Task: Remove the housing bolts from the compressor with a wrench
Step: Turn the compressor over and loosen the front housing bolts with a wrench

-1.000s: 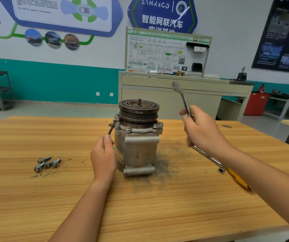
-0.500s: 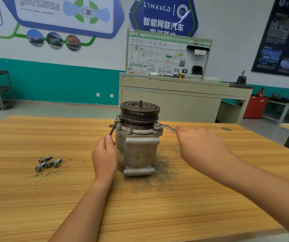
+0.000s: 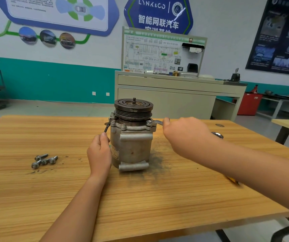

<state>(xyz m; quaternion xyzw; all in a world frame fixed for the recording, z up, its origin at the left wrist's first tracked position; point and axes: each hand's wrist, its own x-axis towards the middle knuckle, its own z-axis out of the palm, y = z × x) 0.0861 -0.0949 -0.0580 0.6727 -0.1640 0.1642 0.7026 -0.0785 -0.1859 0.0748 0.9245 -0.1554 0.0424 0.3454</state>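
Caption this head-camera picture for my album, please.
Right hand grips a wrench set on the compressor; left hand rests against it; loose bolts lie on the table.

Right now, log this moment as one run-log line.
step: housing bolt removal | right hand: grips wrench, ring end on right-side bolt | left hand: holds compressor | loose bolts: on table, left of compressor

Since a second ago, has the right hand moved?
Yes. The right hand came down and in toward the compressor; its wrench, then raised in the air, now sits on a bolt on the compressor's right side.
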